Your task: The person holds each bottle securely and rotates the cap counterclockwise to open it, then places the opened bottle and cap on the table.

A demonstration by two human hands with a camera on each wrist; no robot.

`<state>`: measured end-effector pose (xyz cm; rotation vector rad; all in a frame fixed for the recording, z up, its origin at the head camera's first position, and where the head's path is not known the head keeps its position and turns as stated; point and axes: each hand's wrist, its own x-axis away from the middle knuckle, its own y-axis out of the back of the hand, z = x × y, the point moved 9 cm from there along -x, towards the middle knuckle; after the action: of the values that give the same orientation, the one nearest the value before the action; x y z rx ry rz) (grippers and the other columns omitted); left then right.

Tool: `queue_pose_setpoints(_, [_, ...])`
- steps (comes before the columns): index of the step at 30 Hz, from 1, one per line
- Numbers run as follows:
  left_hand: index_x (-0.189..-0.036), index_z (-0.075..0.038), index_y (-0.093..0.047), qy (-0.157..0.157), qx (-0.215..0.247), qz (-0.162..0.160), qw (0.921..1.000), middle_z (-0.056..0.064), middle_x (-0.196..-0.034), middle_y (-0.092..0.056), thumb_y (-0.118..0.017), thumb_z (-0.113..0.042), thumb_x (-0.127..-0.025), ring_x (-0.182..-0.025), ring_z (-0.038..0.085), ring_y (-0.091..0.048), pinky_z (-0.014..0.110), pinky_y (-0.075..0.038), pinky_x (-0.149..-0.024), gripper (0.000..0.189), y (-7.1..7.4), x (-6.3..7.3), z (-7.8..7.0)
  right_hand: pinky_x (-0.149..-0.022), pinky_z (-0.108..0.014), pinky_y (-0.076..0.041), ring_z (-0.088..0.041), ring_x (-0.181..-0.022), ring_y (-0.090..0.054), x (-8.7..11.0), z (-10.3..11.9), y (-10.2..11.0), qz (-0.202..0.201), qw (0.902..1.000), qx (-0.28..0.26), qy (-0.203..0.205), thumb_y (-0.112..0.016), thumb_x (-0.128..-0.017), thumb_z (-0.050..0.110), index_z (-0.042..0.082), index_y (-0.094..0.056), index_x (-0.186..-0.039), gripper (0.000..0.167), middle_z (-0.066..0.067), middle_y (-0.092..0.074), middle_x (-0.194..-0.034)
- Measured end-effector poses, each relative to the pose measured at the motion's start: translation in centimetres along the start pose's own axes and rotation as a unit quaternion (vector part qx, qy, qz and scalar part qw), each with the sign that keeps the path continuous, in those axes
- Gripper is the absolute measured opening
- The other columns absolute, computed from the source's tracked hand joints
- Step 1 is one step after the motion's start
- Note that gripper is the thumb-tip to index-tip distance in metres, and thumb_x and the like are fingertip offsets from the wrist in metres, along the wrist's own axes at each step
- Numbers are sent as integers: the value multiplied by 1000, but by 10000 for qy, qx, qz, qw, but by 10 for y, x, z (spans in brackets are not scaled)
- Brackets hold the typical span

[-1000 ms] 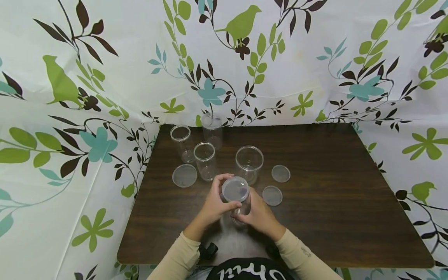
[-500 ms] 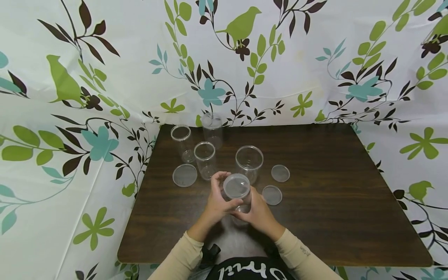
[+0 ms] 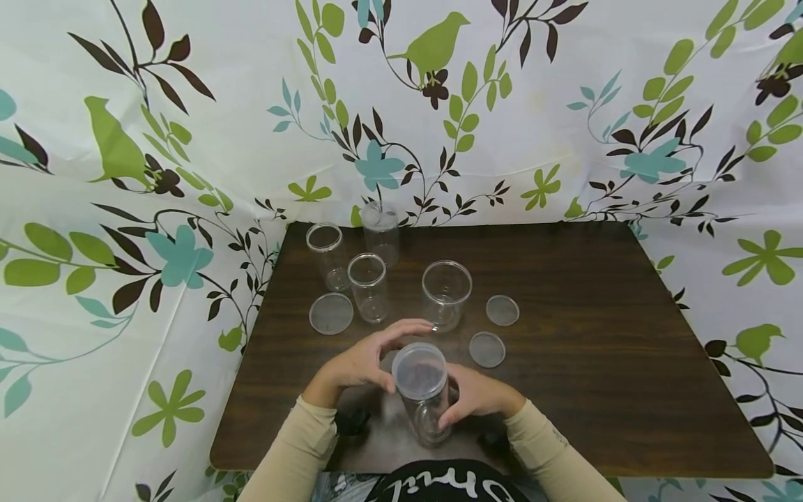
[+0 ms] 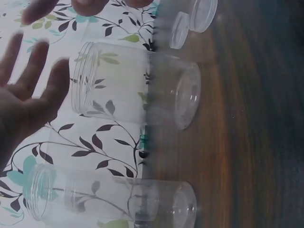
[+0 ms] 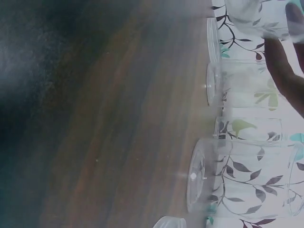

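Note:
A tall see-through jar (image 3: pixel 429 422) with a lid (image 3: pixel 420 371) on its top stands near the front edge of the table, in the head view. My right hand (image 3: pixel 482 394) grips its side, thumb in front; in the right wrist view only some fingers (image 5: pixel 285 78) appear beside the held jar (image 5: pixel 244 14). Left of the lid, my left hand (image 3: pixel 359 361) has its fingers spread, its thumb close to the lid's rim. Whether the thumb touches is hard to tell. The left wrist view shows those fingers (image 4: pixel 54 90) apart and holding nothing.
Behind my hands stands a wide open jar (image 3: pixel 447 307). Narrower jars, one front (image 3: pixel 369 287), one left (image 3: pixel 326 256) and one back (image 3: pixel 381 240), stand at the left. Loose lids lie left (image 3: pixel 331 314) and right (image 3: pixel 487 349), (image 3: pixel 502 310) on the dark table (image 3: pixel 602 362).
Both hands held the lidded jar before. It has moved down toward the table's front edge and my left hand has spread and come off it leftward. My right hand still holds it.

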<state>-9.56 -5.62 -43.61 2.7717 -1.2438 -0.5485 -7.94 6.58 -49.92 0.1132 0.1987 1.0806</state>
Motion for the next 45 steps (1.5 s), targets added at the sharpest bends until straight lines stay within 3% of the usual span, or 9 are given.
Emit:
queue_pose_setpoints(5, [-144, -5, -49, -34, 235, -110, 9997, 13, -153, -45, -71, -66, -84, -143, 28, -40, 41, -34, -114, 89, -5, 1, 0, -112, -34, -37, -18, -128, -53, 1, -3, 3, -215, 9996, 156, -129, -87, -81, 35, 2, -47, -144, 82, -11, -59, -137])
queue_pose_setpoints(11, [-132, -6, -50, 213, -357, -1927, 9804, 15, -148, -48, -81, -60, -78, -132, 29, -50, 43, -39, -108, 83, 6, 6, 12, -105, -38, -43, -26, -127, -53, 1, -12, 18, -1576, 9815, 896, -619, -90, -77, 21, 5, -39, -151, 91, -10, -54, -143])
queue_pose_setpoints(18, [-132, -10, -49, 1085, -953, -3762, 9152, 6, -139, -54, -89, -47, -75, -128, 29, -52, 51, -34, -107, 79, 13, 12, 23, -94, -49, -51, -34, -115, -63, -5, 2, 25, -3263, 9018, 2822, -257, -94, -71, 28, -2, -44, -142, 92, -19, -62, -129])
queue_pose_setpoints(21, [-129, -8, -50, 1127, -1065, -4088, 8994, 7, -136, -55, -91, -41, -74, -127, 27, -52, 51, -34, -107, 76, 13, 11, 21, -85, -48, -53, -31, -104, -66, -4, 10, 23, -3652, 8617, 3520, -130, -97, -66, 32, -3, -47, -137, 93, -17, -65, -120])
queue_pose_setpoints(24, [-127, -7, -49, 1169, -1111, -4209, 8926, 7, -135, -55, -91, -42, -74, -127, 26, -51, 52, -34, -108, 76, 11, 11, 21, -82, -48, -52, -31, -101, -66, -3, 13, 22, -3785, 8449, 3779, -113, -98, -63, 33, -3, -48, -134, 94, -15, -65, -117])
queue_pose_setpoints(29, [-129, -8, -47, 1128, -1047, -4028, 9023, 6, -133, -55, -84, -64, -72, -126, 27, -50, 52, -34, -106, 89, 11, 12, 22, -91, -50, -52, -33, -112, -64, -4, 6, 22, -3394, 8885, 3080, -246, -95, -70, 27, -4, -44, -138, 91, -19, -63, -125])
queue_pose_setpoints(36, [-148, -4, -34, 629, -576, -2403, 9670, 16, -147, -45, -64, -81, -69, -129, 35, -51, 53, -44, -103, 114, 7, 6, 20, -106, -51, -42, -28, -131, -50, -4, -7, 18, -1855, 9775, 876, -486, -86, -81, 20, 2, -32, -152, 91, -16, -49, -146])
queue_pose_setpoints(40, [-153, -1, -31, 305, -13, -1453, 9889, 23, -151, -41, -62, -81, -73, -134, 35, -49, 54, -41, -106, 117, 5, 5, 17, -108, -39, -41, -21, -128, -52, 0, -7, 10, -874, 9949, 176, -482, -84, -84, 30, -3, -37, -148, 85, -18, -51, -142])
queue_pose_setpoints(45, [-156, 0, -29, 93, 647, -474, 9967, 24, -155, -40, -63, -82, -72, -141, 25, -44, 45, -33, -115, 122, -6, 0, 15, -107, -36, -44, -19, -126, -56, -2, -2, -8, 168, 9969, -773, -10, -77, -88, 50, -11, -38, -143, 91, -20, -55, -139])
